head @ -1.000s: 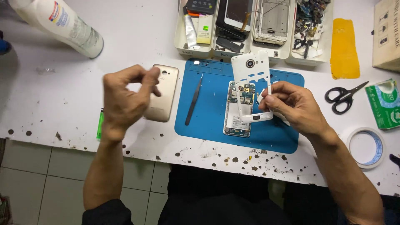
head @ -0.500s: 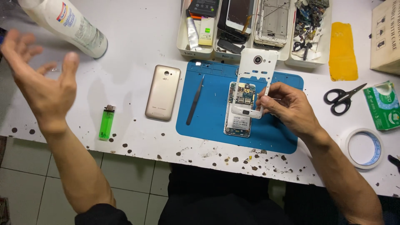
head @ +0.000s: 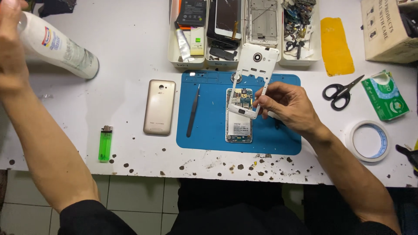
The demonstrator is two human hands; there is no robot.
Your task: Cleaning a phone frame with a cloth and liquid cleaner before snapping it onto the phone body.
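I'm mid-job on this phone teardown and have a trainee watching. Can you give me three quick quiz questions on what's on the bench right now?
1. What does the right hand hold?
2. True or false: the tweezers lie on the blue mat.
3. Which lies nearer the green lighter: the gold back cover or the scissors?

Key:
1. The white phone frame, tilted above the opened phone.
2. True.
3. The gold back cover.

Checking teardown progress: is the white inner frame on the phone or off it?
Off. The right hand holds the white inner frame tilted up above the phone, whose circuit board lies exposed.
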